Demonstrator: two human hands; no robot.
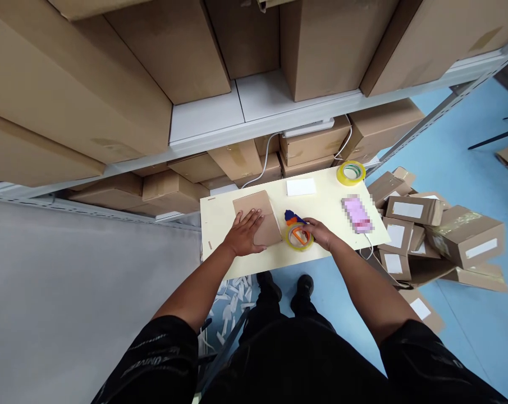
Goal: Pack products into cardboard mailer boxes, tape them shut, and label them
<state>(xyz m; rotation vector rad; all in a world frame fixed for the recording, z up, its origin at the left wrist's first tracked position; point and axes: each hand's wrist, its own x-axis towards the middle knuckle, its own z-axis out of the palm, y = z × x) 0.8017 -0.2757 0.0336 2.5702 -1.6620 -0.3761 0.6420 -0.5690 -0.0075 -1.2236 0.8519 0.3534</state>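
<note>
My left hand (244, 233) lies flat with its fingers spread on a small brown cardboard box (260, 205). In my right hand (317, 232) is a tape dispenser (294, 217) with blue and orange parts, loaded with a roll of clear yellowish tape; the fingers are closed on its near side. The dispenser is just right of the box, over the pale table (220, 221). Behind it on the table lies a white rectangular stack (301, 187), perhaps labels.
A yellow tape roll (350, 173) and a blurred pink phone-like object (357, 214) lie at the table's right. Shelving (211, 143) with large cartons (169, 50) stands beyond. Small labelled boxes (407, 210) are piled on the floor at right; white scraps (234, 300) lie below the table.
</note>
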